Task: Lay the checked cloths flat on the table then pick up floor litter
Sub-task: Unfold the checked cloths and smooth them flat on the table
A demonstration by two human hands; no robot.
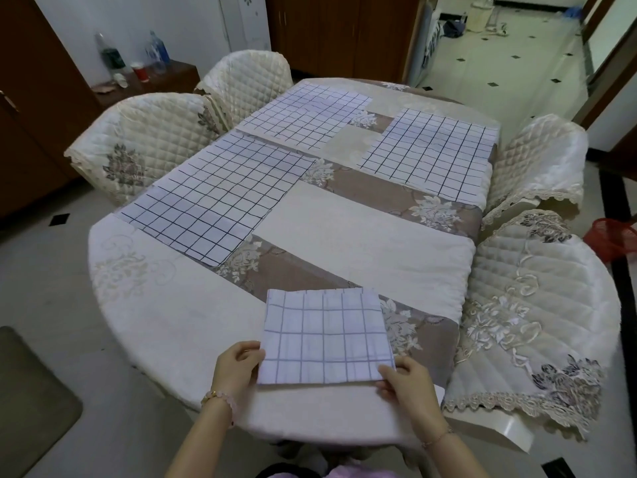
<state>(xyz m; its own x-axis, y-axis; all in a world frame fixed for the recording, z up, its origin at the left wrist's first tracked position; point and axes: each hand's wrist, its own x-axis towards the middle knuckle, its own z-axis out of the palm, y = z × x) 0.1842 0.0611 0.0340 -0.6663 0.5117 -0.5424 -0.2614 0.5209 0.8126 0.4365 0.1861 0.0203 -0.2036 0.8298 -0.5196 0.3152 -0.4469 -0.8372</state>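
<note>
- Folded checked cloth (pixel 325 336) lies at the near edge of the table (pixel 165 305), still folded into a small rectangle; not yet spread.
- Left hand (pixel 236 365) pinches its near-left corner, thumb on top; right hand (pixel 408 381) pinches the near-right corner. Hands apart, one at each near corner, both clamped on the cloth.
- Handling guess: thin, light, soft fabric, will flop and crease, not fragile; may slide on the smooth table cover. Best held by the top-layer corners at the near edge, then lifted and flicked open; number of layers can't be told from here.
- Three more checked cloths already flat: near left cloth (pixel 213 198), far left cloth (pixel 303 115), far right cloth (pixel 431 153), apart from each other.
- Bare stretch of table cover on the right, between the folded cloth and the far right one, looks like the likely spot.
- Quilted chairs (pixel 537 305) surround the table.
- Floor litter: not judged; a red basket (pixel 617 239) sits on the floor at right.
</note>
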